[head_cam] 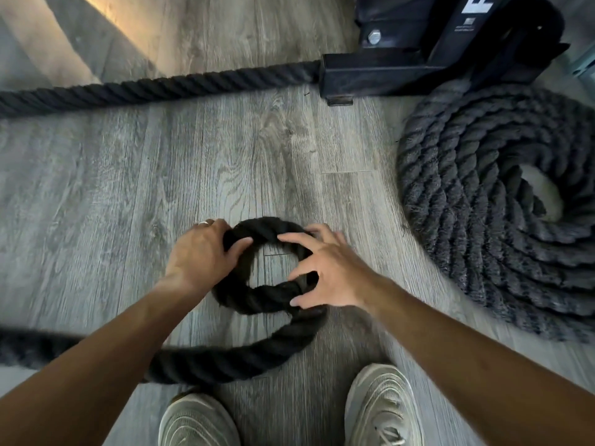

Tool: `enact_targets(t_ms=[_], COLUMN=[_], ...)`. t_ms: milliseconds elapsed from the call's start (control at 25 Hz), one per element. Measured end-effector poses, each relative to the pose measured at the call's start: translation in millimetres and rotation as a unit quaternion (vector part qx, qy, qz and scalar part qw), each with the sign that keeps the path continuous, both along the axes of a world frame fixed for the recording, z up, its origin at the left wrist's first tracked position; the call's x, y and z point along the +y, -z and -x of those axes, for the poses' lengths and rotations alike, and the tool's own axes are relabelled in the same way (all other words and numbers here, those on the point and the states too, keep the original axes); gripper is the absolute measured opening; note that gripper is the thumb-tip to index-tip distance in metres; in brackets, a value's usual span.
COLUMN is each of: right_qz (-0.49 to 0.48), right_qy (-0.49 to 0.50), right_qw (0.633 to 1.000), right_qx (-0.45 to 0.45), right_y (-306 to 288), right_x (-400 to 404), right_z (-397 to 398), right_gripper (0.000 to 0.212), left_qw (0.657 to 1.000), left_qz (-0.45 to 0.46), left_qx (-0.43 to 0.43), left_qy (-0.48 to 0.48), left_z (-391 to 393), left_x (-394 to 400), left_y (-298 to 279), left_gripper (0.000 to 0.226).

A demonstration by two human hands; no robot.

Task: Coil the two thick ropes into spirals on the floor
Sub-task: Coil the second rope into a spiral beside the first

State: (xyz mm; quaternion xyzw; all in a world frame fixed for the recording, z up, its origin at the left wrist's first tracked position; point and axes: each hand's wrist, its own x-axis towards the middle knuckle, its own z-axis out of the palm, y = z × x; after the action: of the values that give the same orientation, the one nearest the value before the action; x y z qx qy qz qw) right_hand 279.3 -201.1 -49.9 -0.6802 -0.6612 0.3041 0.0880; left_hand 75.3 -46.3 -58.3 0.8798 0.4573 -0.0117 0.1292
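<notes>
A thick black rope (254,299) forms one small ring on the grey wood floor in front of me. Its tail runs under my left arm and off the left edge. My left hand (201,254) grips the ring's left side, thumb inside the loop. My right hand (331,275) rests on the ring's right side with spread fingers, the thumb pinching the rope end at the bottom. A second rope (476,220) lies coiled in a wide flat spiral at the right. A straight rope stretch (154,88) crosses the floor at the back.
A black metal rack base (418,66) with a bolt stands at the back right, where the straight rope stretch meets it. My two pale sneakers (383,410) are at the bottom edge, close to the rope's tail. Bare floor lies left of the ring.
</notes>
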Motion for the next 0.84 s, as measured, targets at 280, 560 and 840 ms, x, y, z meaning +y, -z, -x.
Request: enact_targets(t_ms=[280, 560, 840], right_qz=[0.018, 0.088, 0.05], right_qy=[0.238, 0.455, 0.441], right_qw=[0.968, 0.87, 0.884], right_qx=[0.077, 0.17, 0.147], right_y=[-6.9, 9.4, 8.8], right_x=[-24.7, -78.2, -24.3], right_z=[2.8, 98.6, 40.1], right_gripper=[0.093, 0.091, 0.076], left_qw=[0.992, 0.976, 0.985], left_qz=[0.078, 0.043, 0.12], left_qx=[0.069, 0.207, 0.121], left_qy=[-0.066, 0.053, -0.025], left_z=[16.4, -31.1, 7.0], left_x=[-15.2, 7.5, -3.4], left_y=[-14.1, -24.1, -21.6], left_gripper=[0.055, 0.064, 0.05])
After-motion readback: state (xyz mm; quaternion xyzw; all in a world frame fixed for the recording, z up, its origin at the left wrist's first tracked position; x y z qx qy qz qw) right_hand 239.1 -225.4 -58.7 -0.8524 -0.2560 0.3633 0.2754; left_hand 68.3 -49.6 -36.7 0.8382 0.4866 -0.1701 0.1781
